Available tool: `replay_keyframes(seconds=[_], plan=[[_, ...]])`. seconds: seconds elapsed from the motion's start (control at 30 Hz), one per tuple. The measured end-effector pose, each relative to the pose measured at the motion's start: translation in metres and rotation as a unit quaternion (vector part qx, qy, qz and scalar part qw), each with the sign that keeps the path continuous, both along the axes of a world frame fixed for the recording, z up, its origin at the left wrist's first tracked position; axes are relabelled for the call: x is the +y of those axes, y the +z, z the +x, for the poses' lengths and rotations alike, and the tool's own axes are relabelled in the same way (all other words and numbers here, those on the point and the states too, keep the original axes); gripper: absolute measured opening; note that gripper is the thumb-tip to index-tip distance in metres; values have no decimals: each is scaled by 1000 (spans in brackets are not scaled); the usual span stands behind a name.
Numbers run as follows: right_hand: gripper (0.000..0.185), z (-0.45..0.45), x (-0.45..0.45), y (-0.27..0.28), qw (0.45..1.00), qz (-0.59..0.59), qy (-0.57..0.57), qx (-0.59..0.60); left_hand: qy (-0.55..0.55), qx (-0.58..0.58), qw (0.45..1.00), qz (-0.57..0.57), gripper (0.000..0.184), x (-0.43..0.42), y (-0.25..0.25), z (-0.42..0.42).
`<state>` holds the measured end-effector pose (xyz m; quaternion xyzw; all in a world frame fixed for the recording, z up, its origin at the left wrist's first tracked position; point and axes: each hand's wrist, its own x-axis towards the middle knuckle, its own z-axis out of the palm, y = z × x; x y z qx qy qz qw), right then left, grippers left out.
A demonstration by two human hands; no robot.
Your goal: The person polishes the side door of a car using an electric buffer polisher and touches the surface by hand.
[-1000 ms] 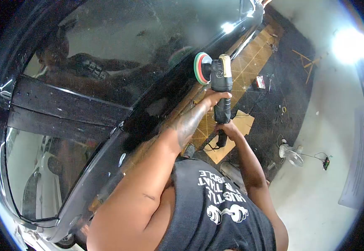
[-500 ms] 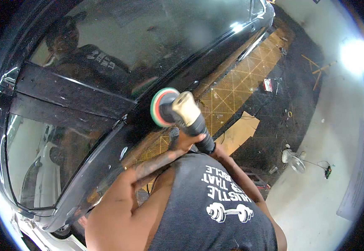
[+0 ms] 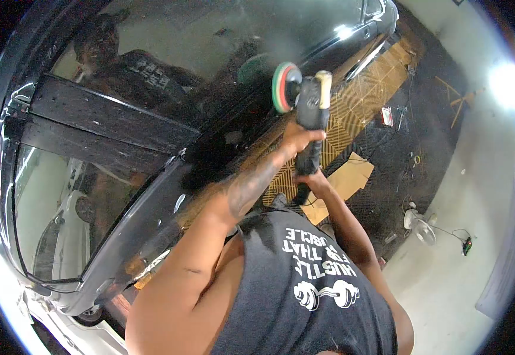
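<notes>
A black and cream polishing machine (image 3: 312,112) is held upright in front of my chest, its round green, red and white pad (image 3: 284,87) facing the dark car. My left hand (image 3: 299,139) wraps round its body just below the head. Lower down, my right hand (image 3: 312,179) grips the end of its handle. To the left stands the glossy dark car (image 3: 168,195), with its side windows (image 3: 210,53) reflecting a person. The pad overlaps the car's side in view; whether it touches the car cannot be made out.
Yellow and black grid tiles (image 3: 358,100) cover the floor beside the car. Cardboard (image 3: 343,183) lies there. A white fan (image 3: 421,226) with a cable, a small red and white box (image 3: 387,116) and a wooden stand (image 3: 459,99) are at the right, near the wall.
Both hands have moved the polisher away from my body, forward and to the right, after it was drawn in close half a second ago. The pad has swung back up beside the window.
</notes>
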<state>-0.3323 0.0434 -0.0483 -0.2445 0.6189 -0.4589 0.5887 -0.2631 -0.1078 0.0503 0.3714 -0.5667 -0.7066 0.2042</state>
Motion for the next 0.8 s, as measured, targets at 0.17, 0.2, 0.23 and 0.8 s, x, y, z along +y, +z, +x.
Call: replay_keyframes(seconds=[0.17,0.2,0.23,0.8], plan=[[22,41,-34,17,991,-50,-7,-128,-32,-117,992,-40,41,-26,19,2],[23,50,-34,19,987,-54,-8,-151,-35,-137,989,-50,41,-23,30,11],[22,61,-32,13,983,-74,-26,-164,-39,-157,985,-59,41,-20,36,18],[32,192,21,-8,991,-88,-6,-106,-7,-52,991,-124,51,28,-2,157]])
